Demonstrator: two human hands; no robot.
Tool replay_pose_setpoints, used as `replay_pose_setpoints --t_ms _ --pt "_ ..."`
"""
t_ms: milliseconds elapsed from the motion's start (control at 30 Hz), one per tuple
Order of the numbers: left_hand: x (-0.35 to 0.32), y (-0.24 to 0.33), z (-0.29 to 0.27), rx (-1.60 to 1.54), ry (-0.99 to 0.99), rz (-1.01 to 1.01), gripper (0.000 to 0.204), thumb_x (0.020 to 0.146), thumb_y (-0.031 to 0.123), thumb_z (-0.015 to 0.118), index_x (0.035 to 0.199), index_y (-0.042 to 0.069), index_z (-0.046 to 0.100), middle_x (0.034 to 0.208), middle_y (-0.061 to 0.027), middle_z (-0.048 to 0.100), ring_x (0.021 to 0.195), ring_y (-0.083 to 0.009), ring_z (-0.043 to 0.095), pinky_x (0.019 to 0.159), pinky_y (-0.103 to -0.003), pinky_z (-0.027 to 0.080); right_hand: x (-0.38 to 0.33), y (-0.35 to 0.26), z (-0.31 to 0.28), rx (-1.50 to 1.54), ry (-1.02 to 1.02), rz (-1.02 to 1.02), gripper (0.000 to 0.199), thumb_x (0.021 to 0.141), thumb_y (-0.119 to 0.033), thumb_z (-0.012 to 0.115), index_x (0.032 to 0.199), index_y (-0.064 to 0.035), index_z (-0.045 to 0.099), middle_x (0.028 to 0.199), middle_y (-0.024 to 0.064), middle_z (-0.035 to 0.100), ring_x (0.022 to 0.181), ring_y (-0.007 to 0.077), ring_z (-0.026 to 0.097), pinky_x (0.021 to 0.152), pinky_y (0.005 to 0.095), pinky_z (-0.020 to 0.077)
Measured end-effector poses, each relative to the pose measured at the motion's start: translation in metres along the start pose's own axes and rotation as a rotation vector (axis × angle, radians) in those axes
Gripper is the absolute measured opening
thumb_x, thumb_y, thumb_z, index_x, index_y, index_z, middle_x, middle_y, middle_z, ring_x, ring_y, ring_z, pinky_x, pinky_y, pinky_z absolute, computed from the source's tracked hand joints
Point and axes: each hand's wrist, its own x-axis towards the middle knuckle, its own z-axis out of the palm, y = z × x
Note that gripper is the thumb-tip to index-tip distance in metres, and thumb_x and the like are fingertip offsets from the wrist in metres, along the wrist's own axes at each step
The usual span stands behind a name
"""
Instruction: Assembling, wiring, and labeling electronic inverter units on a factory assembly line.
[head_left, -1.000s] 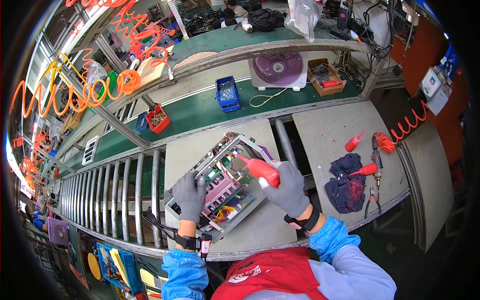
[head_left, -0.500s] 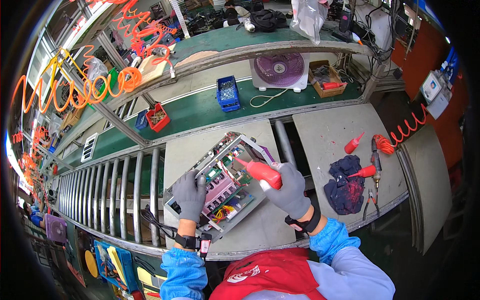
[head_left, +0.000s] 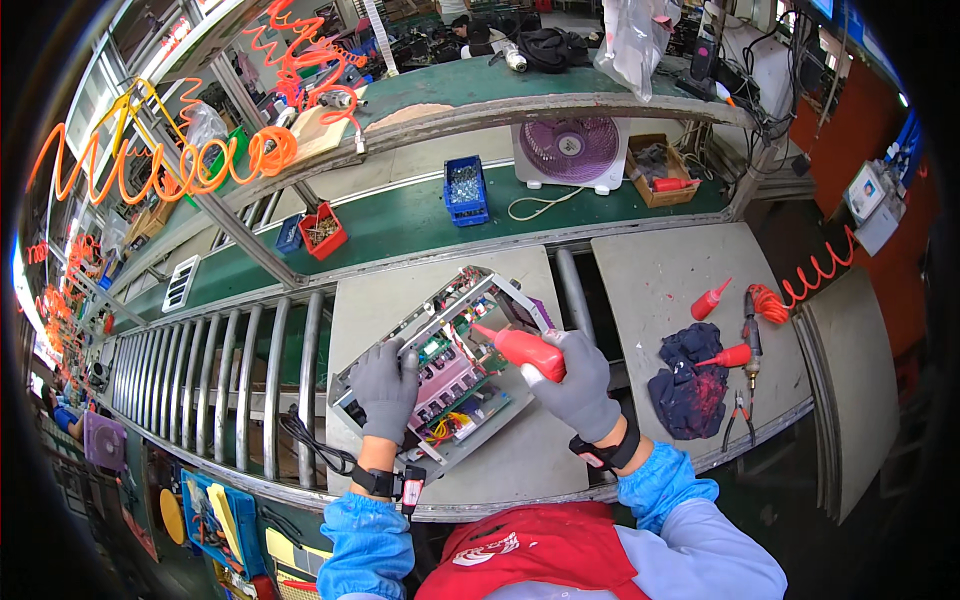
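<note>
An open metal chassis (head_left: 480, 432) with circuit boards, a pink heat-sink-like block and yellow wires lies slanted on a grey board. My left hand (head_left: 385, 390), gloved in grey, rests on the chassis's left side, its fingers stretched along the edge. In my right hand (head_left: 580, 385), also gloved, is a red squeeze bottle (head_left: 528, 350), tilted so its pointed nozzle reaches over the boards inside. Whether the nozzle tip touches a part is too small to tell.
To the right lie a dark stained cloth (head_left: 688, 390), a spare red bottle (head_left: 710, 300), a power screwdriver (head_left: 752, 340) and pliers (head_left: 739, 418). Metal rollers (head_left: 230, 390) run left. Behind stand a blue bin (head_left: 464, 195), a red bin (head_left: 322, 232) and a purple fan (head_left: 570, 150).
The whole scene has shifted slightly in the picture with my head. My right hand keeps the squeeze bottle over the chassis, and my left hand stays on its left side.
</note>
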Motion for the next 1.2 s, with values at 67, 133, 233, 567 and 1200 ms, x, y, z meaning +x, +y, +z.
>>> replay_pose_setpoints --t_ms 67,133,233,567,1200 --pt "-0.001 0.001 -0.001 0.002 -0.002 -0.002 0.027 0.089 0.034 0.06 0.107 0.014 0.066 0.096 -0.0086 0.066 0.094 -0.0298 0.062 0.082 -0.044 0.043 0.0 -0.001 0.001 -0.002 0.001 0.004 0.042 0.071 -0.018 0.08 0.102 -0.0004 0.06 0.092 0.0165 0.064 0.081 0.0341 0.066 0.07 0.0399 0.0537" --pt "-0.001 0.003 -0.002 0.003 -0.004 -0.003 0.027 0.089 0.034 0.06 0.107 0.014 0.066 0.097 -0.0089 0.066 0.094 -0.0299 0.062 0.081 -0.044 0.043 -0.001 -0.001 0.001 -0.005 0.004 0.008 0.042 0.071 -0.018 0.08 0.102 -0.0005 0.06 0.092 0.0164 0.064 0.08 0.034 0.066 0.07 0.0399 0.0536" --pt "-0.002 0.004 -0.001 0.002 -0.001 0.009 0.027 0.089 0.034 0.06 0.107 0.014 0.066 0.097 -0.0092 0.066 0.095 -0.03 0.062 0.081 -0.044 0.043 -0.003 0.0 0.0 -0.022 -0.001 0.012 0.042 0.071 -0.019 0.08 0.103 -0.0004 0.06 0.092 0.0164 0.064 0.08 0.034 0.066 0.07 0.04 0.0535" --pt "-0.002 0.004 -0.001 -0.017 0.043 0.037 0.027 0.091 0.034 0.058 0.106 0.013 0.065 0.094 -0.0102 0.065 0.091 -0.0312 0.062 0.08 -0.045 0.044 -0.019 0.007 -0.052 -0.058 0.06 0.134 0.043 0.069 -0.017 0.079 0.104 -0.0006 0.06 0.092 0.0167 0.064 0.078 0.0349 0.065 0.069 0.0407 0.0529" --pt "-0.004 0.007 0.001 -0.011 0.068 0.04 0.027 0.09 0.033 0.059 0.106 0.013 0.065 0.093 -0.0098 0.065 0.091 -0.0314 0.062 0.079 -0.045 0.043 -0.059 0.044 -0.046 -0.306 -0.136 0.063 0.037 0.069 -0.019 0.076 0.101 -0.0047 0.062 0.082 0.0132 0.059 0.071 0.034 0.062 0.062 0.0428 0.0507"
